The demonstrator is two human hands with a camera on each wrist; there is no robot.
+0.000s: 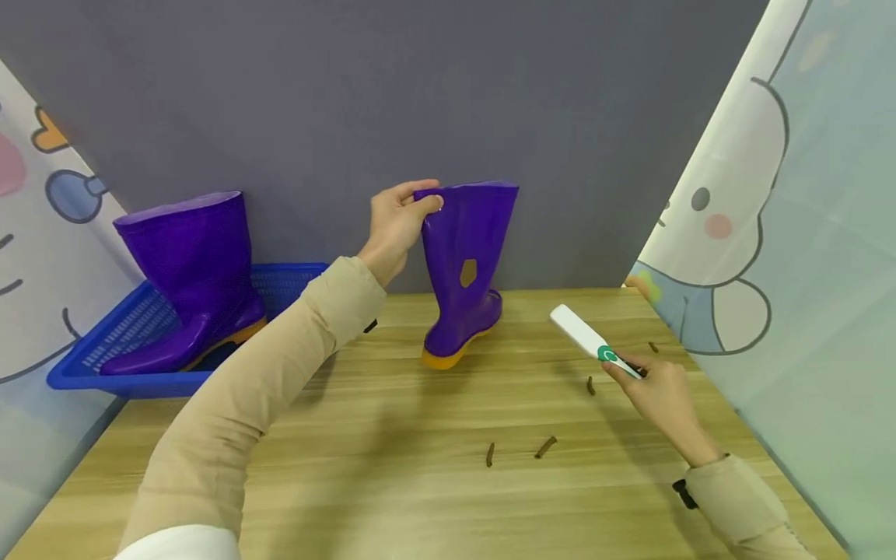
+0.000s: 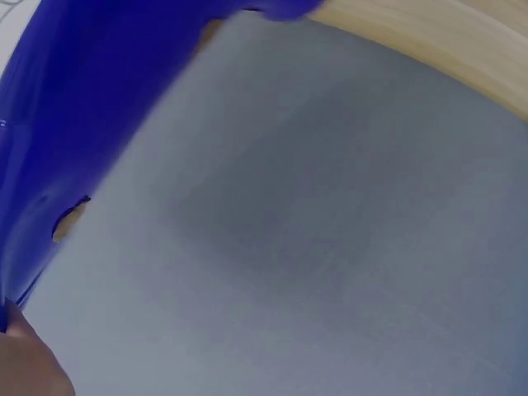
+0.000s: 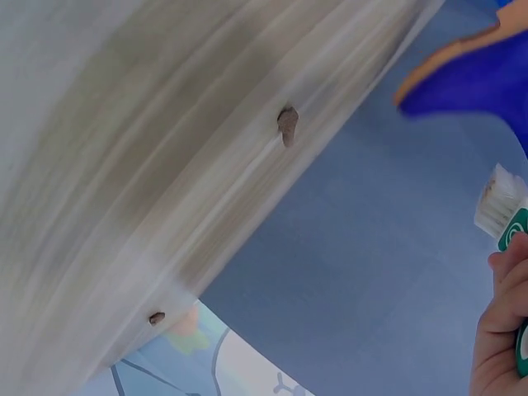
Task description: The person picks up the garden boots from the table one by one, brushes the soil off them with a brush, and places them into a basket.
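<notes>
My left hand (image 1: 395, 224) pinches the top rim of a purple rain boot (image 1: 458, 233), thumb on the near side. The boot hangs upright over the table, its yellow-orange sole (image 1: 442, 359) low and its toe towards me. A brown patch (image 1: 468, 273) marks its shaft; the left wrist view has another brown patch (image 2: 70, 221) near the rim. My right hand (image 1: 661, 400) grips a white and green scrub brush (image 1: 579, 330) by its handle, apart from the boot to the right. Pale bristles (image 3: 498, 200) show in the right wrist view.
A second purple boot (image 1: 203, 264) stands in a blue plastic basket (image 1: 70, 373) on the left. Several small brown pieces, among them one brown piece (image 1: 546, 446) in front, lie on the wooden table (image 1: 392, 498). A grey panel (image 1: 560, 140) rises behind, with printed curtains either side.
</notes>
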